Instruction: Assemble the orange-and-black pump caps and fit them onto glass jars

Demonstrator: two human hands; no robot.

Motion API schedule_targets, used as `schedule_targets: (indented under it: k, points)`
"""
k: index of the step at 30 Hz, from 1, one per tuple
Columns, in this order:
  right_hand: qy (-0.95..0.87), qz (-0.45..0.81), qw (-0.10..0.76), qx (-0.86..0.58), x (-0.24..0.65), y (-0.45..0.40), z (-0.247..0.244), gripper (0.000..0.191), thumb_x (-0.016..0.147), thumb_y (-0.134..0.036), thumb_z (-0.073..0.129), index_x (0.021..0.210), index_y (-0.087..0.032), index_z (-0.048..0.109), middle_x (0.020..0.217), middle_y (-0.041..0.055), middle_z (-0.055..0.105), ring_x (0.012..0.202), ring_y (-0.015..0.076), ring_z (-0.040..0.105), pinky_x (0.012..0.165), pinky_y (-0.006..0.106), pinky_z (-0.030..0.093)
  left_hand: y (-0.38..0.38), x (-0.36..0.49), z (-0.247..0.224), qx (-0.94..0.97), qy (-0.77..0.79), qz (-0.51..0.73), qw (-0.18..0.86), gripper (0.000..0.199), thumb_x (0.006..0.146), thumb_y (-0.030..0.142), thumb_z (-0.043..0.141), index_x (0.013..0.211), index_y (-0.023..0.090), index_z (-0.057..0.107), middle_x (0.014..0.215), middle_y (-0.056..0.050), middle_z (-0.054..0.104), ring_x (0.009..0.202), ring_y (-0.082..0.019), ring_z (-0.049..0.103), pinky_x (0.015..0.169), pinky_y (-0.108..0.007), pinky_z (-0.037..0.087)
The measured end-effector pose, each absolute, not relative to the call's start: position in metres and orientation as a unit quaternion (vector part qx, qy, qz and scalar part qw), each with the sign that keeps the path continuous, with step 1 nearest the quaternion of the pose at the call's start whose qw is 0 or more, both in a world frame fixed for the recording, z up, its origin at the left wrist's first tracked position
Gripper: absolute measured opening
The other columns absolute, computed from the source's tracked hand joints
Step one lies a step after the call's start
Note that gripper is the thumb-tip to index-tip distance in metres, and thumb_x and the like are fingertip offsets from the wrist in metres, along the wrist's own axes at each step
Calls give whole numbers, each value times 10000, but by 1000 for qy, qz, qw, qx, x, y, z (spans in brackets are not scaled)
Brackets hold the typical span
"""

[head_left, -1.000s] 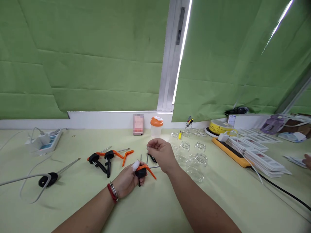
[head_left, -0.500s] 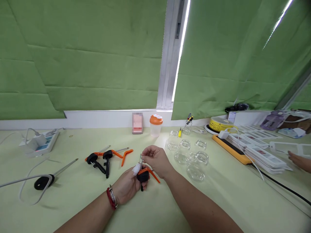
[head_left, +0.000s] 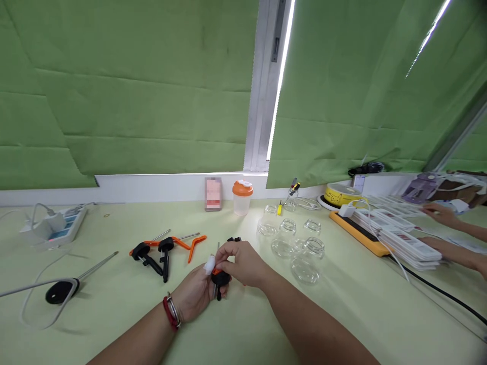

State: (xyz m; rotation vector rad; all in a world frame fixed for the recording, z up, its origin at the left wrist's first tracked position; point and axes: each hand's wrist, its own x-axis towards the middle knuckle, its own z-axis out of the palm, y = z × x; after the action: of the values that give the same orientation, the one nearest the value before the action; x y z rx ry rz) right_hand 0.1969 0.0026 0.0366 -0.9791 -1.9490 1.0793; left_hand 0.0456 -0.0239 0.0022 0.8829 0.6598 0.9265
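My left hand (head_left: 198, 292), with a white wrapping on a finger, is closed round a black and orange device (head_left: 220, 277) with a metal rod. Over its top, my right hand (head_left: 240, 261) has its fingers pinched on the orange part, which they largely hide. Black tips stick up behind the right fingers. Two similar devices (head_left: 166, 244) with black legs and thin metal rods lie to the left, next to a loose orange V-shaped piece (head_left: 197, 247). Several glass jars (head_left: 283, 243) stand right of my right hand.
A black disc with a rod (head_left: 63, 292) and a white cable lie at left, near a power strip (head_left: 68, 228). An orange-lidded cup (head_left: 242, 196) and phone (head_left: 213, 194) stand behind. On the right are an orange-black bar (head_left: 359, 234), stacked white frames (head_left: 411, 247) and another person's hands (head_left: 439, 213).
My right hand has moved down onto the orange part and covers more of the device. The other person's second hand has come into view, over the white frames.
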Motion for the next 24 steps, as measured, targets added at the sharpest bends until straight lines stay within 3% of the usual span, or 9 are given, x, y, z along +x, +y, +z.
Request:
schedule_targets:
  k: [4,6,8,12,16,20,22,24]
  points:
    - [-797,442,269,-311,204,-1,44,411,668,-172,657,1064,-258,587,978,-9,675,786,160,651,700,280,500,-23,45,3,378,313,443,751,356,788,517,556,869,176,617,682,-41,587,588,-163,535,586,-307,450]
    - [-835,380,249,-310,204,-4,46,627,591,-126,703,1172,-276,524,1047,-4,655,938,192,614,783,293,477,-22,42,2,358,326,451,750,305,780,479,590,853,185,626,703,-42,604,651,-173,558,627,-301,461]
    - [-866,296,244,-321,202,-6,46,687,601,-73,647,1236,-268,471,1071,13,639,1018,202,568,832,301,448,-20,37,0,360,332,450,747,277,782,457,600,840,189,634,744,-47,620,745,-185,575,682,-293,461]
    - [-894,226,240,-304,198,-6,41,650,644,-52,538,1259,-234,433,1071,35,633,989,192,561,816,290,435,-18,27,7,479,294,378,736,245,781,392,621,937,204,643,881,-59,629,885,-200,556,820,-325,427]
    - [-919,237,205,-239,198,-5,40,543,650,-56,557,1158,-240,508,942,-15,678,924,170,563,831,277,409,-23,27,21,597,282,336,671,240,673,214,721,903,207,653,883,-33,607,897,-202,537,859,-332,408]
    - [-925,226,210,-222,200,-4,48,407,689,-79,569,1058,-250,580,903,-27,685,903,163,556,879,308,384,-26,32,22,584,342,350,648,205,670,222,707,870,200,666,810,-32,593,745,-183,536,631,-266,443]
    - [-900,240,271,-243,205,2,48,380,694,-146,623,1058,-249,592,960,-8,670,948,170,552,896,319,388,-24,34,19,543,368,360,663,265,711,272,670,968,212,646,835,-40,592,685,-171,525,542,-256,430]
    - [-838,265,368,-301,212,14,42,366,700,-259,660,1059,-231,599,1025,24,643,947,172,564,852,302,428,-21,33,16,507,385,393,664,307,749,310,633,1043,223,607,863,-40,580,698,-167,522,547,-263,446]
